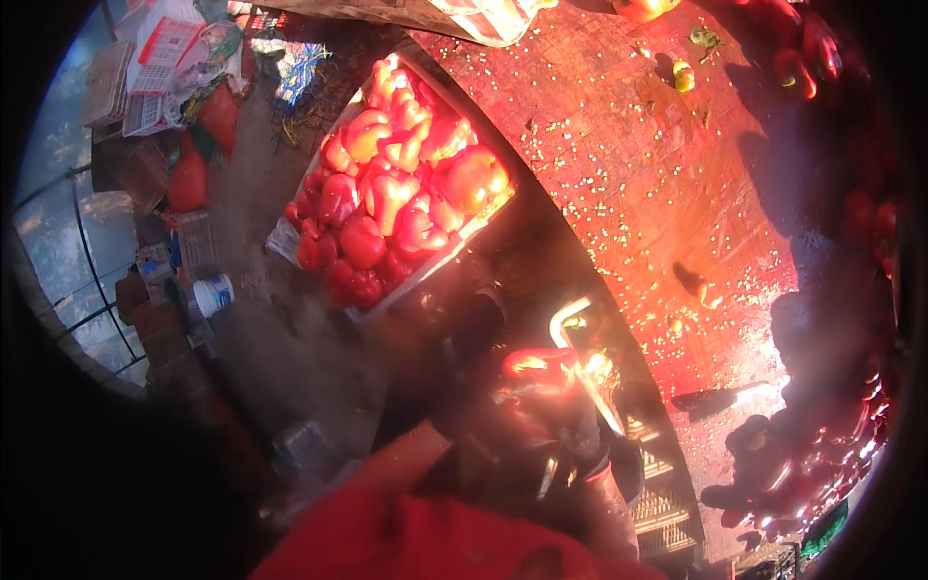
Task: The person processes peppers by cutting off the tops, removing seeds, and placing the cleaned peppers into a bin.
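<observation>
A shiny red bell pepper (536, 372) is at the lower middle, partly in shadow. My right hand (577, 435), dark and seemingly gloved, is closed around the pepper's lower right side. My left forearm (411, 452) reaches up from the lower edge. My left hand (469, 387) fades into dark shadow left of the pepper, and its fingers cannot be made out. A pale bent bar or edge (568, 317) runs just right of the pepper. Beyond my hands stands a pale crate (488, 215) heaped with red bell peppers (391, 203).
A reddish table (619, 174) curves along the right, scattered with pale seeds. On it lie a small green-yellow piece (683, 75), a long dark shape (706, 399) and a shadowed heap of red pieces (802, 474). Stacked crates (150, 77) and a white bucket (213, 294) stand left.
</observation>
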`<state>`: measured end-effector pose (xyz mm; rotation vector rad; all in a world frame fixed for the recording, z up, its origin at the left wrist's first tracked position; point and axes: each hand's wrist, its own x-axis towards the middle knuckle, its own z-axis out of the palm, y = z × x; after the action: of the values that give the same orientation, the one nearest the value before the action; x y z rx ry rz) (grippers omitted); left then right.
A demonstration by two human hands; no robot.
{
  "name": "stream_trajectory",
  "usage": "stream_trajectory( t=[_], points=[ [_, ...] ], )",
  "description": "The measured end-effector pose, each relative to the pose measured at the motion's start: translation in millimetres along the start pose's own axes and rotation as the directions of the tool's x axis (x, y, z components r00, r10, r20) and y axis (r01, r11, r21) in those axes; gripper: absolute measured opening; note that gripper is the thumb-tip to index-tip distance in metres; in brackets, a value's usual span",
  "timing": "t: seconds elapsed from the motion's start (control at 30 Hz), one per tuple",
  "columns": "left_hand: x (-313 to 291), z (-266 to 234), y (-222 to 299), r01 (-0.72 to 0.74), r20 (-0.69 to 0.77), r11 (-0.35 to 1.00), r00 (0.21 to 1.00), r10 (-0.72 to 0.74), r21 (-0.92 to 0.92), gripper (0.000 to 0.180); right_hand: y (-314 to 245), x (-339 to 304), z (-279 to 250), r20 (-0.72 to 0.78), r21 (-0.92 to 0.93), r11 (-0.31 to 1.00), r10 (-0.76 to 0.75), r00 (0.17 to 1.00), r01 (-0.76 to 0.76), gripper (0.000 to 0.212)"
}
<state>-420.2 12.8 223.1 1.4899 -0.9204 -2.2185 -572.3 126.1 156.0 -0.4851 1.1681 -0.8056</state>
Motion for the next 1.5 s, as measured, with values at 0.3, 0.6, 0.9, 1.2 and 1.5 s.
stream_trajectory(
  t=[0.3,0.6,0.9,1.2,1.5],
  points=[
    [-8,-125,75,-0.157,-0.392,0.981,0.900,0.191,0.116,0.035,-81,127,79,0.224,-0.655,0.706,-0.161,0.961,0.271,0.028],
    [129,-285,148,-0.362,-0.033,0.137,0.281,0.959,0.922,0.036,-187,309,160,0.118,-0.881,0.416,-0.272,0.955,0.227,0.036],
    [201,-321,103,-0.363,-0.229,0.301,0.228,0.946,0.882,0.027,-216,425,232,0.339,-0.875,0.054,-0.643,0.687,0.482,0.029],
    [232,-347,101,0.009,-0.376,0.430,0.501,0.780,0.903,0.007,-123,492,223,0.291,-0.927,0.004,-0.622,0.727,0.374,0.032],
    [255,-350,75,0.067,-0.227,0.223,0.485,0.845,0.972,0.033,-56,517,172,0.367,-0.919,0.045,-0.258,0.894,0.391,0.049]
  ],
)
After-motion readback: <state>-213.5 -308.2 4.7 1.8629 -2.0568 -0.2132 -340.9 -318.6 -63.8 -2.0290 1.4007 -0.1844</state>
